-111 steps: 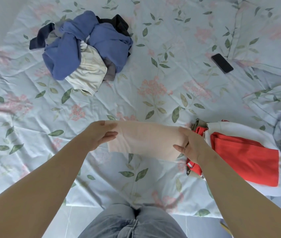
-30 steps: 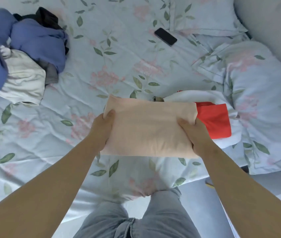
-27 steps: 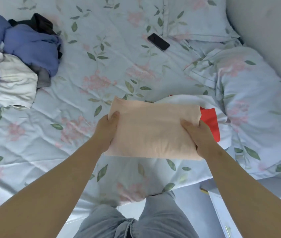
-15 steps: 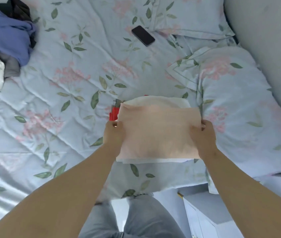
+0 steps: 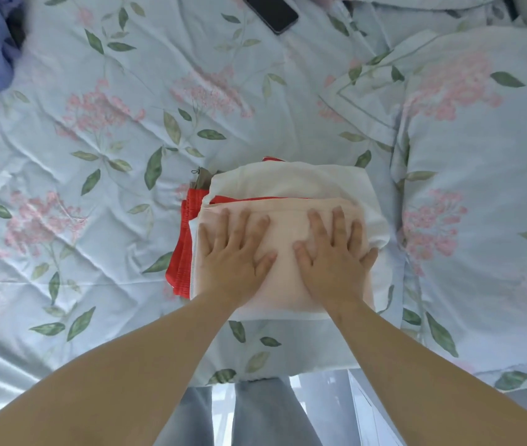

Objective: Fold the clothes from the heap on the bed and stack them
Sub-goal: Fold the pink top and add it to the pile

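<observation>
Head: left hand (image 5: pixel 234 252), right hand (image 5: pixel 331 252) flat on garment (image 5: pixel 284 226).

Both hands, left (image 5: pixel 235 252) and right (image 5: pixel 333 252), press flat with fingers spread on a folded peach garment (image 5: pixel 283 272) topping a stack of white (image 5: pixel 291 183) and red clothes (image 5: pixel 181 249) on a floral bedspread (image 5: pixel 94 188); a phone (image 5: pixel 271 11) lies far beyond.
</observation>
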Available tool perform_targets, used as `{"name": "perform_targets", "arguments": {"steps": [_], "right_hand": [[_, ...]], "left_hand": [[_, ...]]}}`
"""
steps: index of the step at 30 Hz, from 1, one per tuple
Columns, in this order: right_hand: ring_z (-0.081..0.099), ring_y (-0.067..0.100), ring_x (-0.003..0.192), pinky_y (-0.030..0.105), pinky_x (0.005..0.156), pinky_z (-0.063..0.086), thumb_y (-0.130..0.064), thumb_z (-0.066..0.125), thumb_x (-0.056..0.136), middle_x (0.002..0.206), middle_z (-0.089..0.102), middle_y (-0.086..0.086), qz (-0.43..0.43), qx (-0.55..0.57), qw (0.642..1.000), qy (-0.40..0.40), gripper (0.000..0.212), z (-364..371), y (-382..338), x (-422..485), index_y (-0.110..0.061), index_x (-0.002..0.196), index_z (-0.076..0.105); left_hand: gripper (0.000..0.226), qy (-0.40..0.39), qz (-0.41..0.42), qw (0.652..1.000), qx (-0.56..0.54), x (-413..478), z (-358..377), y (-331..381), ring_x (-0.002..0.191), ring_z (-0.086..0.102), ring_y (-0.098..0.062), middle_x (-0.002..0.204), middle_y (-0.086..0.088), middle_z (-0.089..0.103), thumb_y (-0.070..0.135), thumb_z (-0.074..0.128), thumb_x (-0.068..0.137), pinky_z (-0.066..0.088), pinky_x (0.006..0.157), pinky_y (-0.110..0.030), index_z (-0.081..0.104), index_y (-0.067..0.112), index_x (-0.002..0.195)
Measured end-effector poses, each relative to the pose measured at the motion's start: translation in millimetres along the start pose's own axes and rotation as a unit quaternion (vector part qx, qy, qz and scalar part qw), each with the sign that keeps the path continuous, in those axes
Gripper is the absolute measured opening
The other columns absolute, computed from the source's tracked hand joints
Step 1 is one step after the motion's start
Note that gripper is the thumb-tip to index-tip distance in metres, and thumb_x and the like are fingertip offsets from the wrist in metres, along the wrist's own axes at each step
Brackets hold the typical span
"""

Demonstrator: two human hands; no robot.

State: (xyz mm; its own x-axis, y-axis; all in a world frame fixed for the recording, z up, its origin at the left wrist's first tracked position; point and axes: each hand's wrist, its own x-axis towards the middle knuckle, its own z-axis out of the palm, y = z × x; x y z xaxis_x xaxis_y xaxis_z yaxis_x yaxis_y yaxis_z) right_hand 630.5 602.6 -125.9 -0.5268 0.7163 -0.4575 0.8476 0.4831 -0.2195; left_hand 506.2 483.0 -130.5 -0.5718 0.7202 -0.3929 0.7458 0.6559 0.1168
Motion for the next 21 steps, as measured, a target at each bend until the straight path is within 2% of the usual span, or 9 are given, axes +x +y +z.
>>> {"name": "perform_targets", "arguments": {"steps": [3,7,8,10,12,13,15,17,21], "right_hand": [[-0.008,0.027,0.145,0.063,0.111,0.0,-0.063,0.021,0.085,0.16,-0.006,-0.006,0.013,0.012,1.0,0.011,0.066,11,2,13,-0.048,0.146,0.0],[-0.002,0.028,0.145,0.059,0.112,0.005,-0.063,0.021,0.085,0.16,0.0,-0.003,0.004,0.019,0.999,0.036,0.067,22,5,31,-0.045,0.148,0.006],[0.0,0.028,0.146,0.057,0.113,0.007,-0.063,0.02,0.085,0.16,0.004,-0.003,0.001,0.029,0.998,0.049,0.067,24,6,34,-0.043,0.148,0.01],[0.009,0.029,0.145,0.053,0.114,0.012,-0.062,0.022,0.081,0.159,0.015,0.0,-0.005,0.077,0.993,0.091,0.072,27,9,33,-0.035,0.148,0.022],[0.02,0.028,0.143,0.051,0.114,0.014,-0.061,0.028,0.079,0.154,0.028,0.004,-0.006,0.133,0.982,0.134,0.078,25,13,29,-0.023,0.146,0.033],[0.024,0.027,0.142,0.049,0.115,0.013,-0.062,0.031,0.077,0.153,0.032,0.005,-0.003,0.142,0.979,0.148,0.08,23,16,28,-0.019,0.144,0.037],[0.024,0.025,0.142,0.047,0.115,0.008,-0.068,0.031,0.073,0.154,0.029,0.004,0.018,0.126,0.982,0.142,0.086,17,22,28,-0.02,0.144,0.037],[0.015,0.021,0.143,0.046,0.115,0.005,-0.077,0.023,0.066,0.157,0.018,-0.002,0.056,0.109,0.987,0.103,0.093,9,28,32,-0.03,0.145,0.029],[0.009,0.017,0.144,0.05,0.113,0.004,-0.083,0.016,0.065,0.157,0.014,-0.007,0.076,0.08,0.992,0.053,0.091,4,33,32,-0.04,0.145,0.02]], "left_hand": [[0.055,0.027,0.006,0.999,0.017,12,12,-1,0.144,-0.017,-0.023,0.158,0.007,-0.014,0.065,-0.013,0.081,-0.031,0.102,-0.046,-0.046,0.05,0.121],[0.056,0.043,0.009,0.999,-0.001,31,26,1,0.145,-0.011,-0.027,0.155,0.008,-0.017,0.064,-0.006,0.085,-0.021,0.109,-0.048,-0.035,0.049,0.131],[0.057,0.053,0.015,0.998,-0.007,34,29,1,0.146,-0.005,-0.029,0.155,0.006,-0.013,0.062,0.0,0.088,-0.015,0.111,-0.05,-0.025,0.048,0.137],[0.062,0.093,0.026,0.994,-0.044,36,31,-1,0.145,0.011,-0.03,0.158,0.0,0.012,0.059,0.015,0.091,0.001,0.113,-0.052,0.006,0.039,0.148],[0.069,0.149,0.02,0.984,-0.094,35,30,-7,0.139,0.023,-0.024,0.15,-0.006,0.036,0.061,0.025,0.089,0.013,0.112,-0.047,0.033,0.022,0.145],[0.074,0.166,0.0,0.979,-0.119,34,27,-10,0.135,0.025,-0.021,0.146,-0.007,0.041,0.065,0.03,0.086,0.017,0.109,-0.045,0.04,0.017,0.141],[0.088,0.167,-0.068,0.97,-0.166,35,20,-15,0.132,0.025,-0.017,0.146,-0.004,0.039,0.074,0.039,0.073,0.022,0.107,-0.046,0.041,0.016,0.139],[0.1,0.127,-0.123,0.965,-0.192,39,14,-19,0.135,0.022,-0.017,0.15,0.003,0.029,0.082,0.039,0.061,0.019,0.109,-0.046,0.034,0.024,0.142],[0.1,0.044,-0.115,0.969,-0.216,41,8,-30,0.14,0.02,-0.021,0.153,0.015,0.014,0.087,0.044,0.061,0.016,0.112,-0.046,0.021,0.037,0.145]]}}
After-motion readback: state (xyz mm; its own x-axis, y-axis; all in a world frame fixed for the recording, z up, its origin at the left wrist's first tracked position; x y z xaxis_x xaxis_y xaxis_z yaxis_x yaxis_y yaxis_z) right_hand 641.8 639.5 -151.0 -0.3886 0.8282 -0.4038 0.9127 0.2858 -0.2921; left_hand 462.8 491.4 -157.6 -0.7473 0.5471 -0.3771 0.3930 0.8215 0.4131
